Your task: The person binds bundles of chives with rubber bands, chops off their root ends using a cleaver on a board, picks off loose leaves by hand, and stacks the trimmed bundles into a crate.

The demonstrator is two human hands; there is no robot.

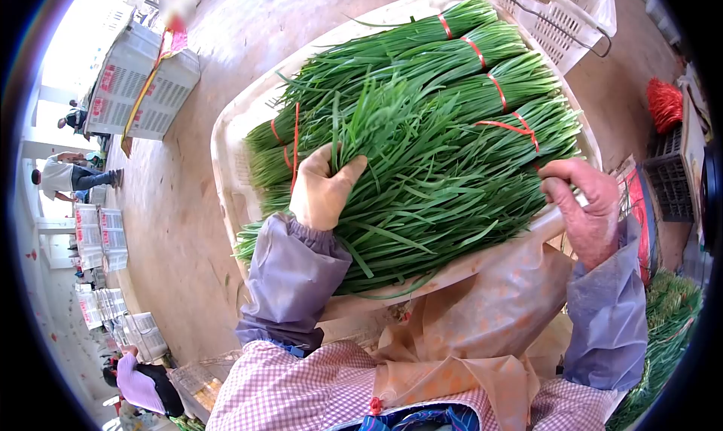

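Note:
Bundles of garlic chives (422,77), tied with red bands (497,90), lie side by side in a large pale plastic crate (226,141). My left hand (325,186), which looks gloved, is closed around the leafy ends of some chives (388,118) at the crate's left side. Those leaves stand up above the others. Near the cut ends at the right rim, my right hand (584,205) is closed in a pinch. Something small and whitish shows by its fingers, too little to name. A loose red tie end sticks out from the nearest banded bundle.
Another white crate (561,16) with a metal hook touches the far right corner. Red ties (664,105) hang above a black crate (669,171) at right. More chives (670,318) lie at lower right. People (68,175) and stacked crates (143,81) are at left.

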